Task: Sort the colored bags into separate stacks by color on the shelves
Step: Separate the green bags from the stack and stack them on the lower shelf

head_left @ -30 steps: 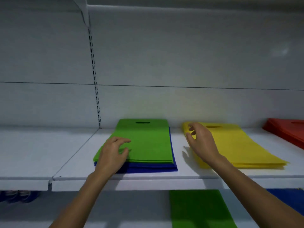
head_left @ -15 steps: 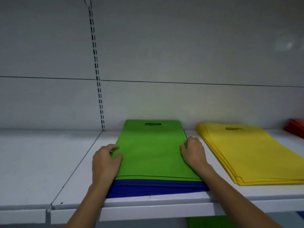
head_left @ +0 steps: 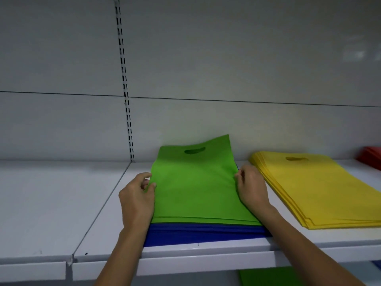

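The green bags [head_left: 195, 188] lie on the blue bags [head_left: 202, 234] at the middle of the shelf [head_left: 51, 203], far right corner raised. The left hand [head_left: 137, 195] pinches their left edge in its grip. The right hand [head_left: 250, 186] curls its grip round the right edge, fingertips hidden. Only the front edge of the blue bags shows. Yellow bags [head_left: 321, 188] lie just right of them. The frame edge cuts off the red bags [head_left: 371, 157]. The shelf half hides a lower green bag [head_left: 268, 277].

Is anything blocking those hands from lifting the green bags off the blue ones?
Nothing visible does. The left hand and right hand pinch the green bags by their side edges, atop the blue bags.
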### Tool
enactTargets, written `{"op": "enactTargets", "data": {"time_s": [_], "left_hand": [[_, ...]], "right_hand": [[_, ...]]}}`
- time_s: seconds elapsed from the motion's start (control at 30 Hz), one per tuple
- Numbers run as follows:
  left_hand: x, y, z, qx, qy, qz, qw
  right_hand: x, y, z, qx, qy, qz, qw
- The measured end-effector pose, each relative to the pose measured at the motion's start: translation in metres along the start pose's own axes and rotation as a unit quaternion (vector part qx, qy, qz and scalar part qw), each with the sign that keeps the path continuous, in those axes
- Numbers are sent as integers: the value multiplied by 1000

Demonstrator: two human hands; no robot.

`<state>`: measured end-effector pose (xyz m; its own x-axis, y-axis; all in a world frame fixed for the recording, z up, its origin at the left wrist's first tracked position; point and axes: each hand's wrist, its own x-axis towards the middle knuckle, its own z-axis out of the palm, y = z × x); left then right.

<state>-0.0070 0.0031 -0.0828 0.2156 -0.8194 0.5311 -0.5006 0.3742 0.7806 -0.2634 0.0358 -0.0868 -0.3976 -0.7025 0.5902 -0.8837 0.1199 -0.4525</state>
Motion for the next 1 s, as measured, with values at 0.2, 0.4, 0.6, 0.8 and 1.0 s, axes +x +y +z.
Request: {"op": "enactTargets", "data": {"time_s": [0.2, 0.4, 0.6, 0.8, 1.0], "left_hand": [[0, -7, 1, 19, 8, 11, 1000], [-1, -8, 3, 60, -25, 69, 995], [1, -2, -5, 106, -63, 101, 987], [-15, 28, -19, 93, -74, 129, 984], [-75, 86, -3, 0, -84, 181, 980]], "right_hand": [[-2, -4, -2, -27, 41, -33, 998], [-2, -10, -4, -8, 79, -56, 995], [-3, -24, -24, -14, 50, -79, 996], [-15, -12, -74, -5, 73, -78, 994], [-53, 41, -154, -6, 130, -45, 990]]}}
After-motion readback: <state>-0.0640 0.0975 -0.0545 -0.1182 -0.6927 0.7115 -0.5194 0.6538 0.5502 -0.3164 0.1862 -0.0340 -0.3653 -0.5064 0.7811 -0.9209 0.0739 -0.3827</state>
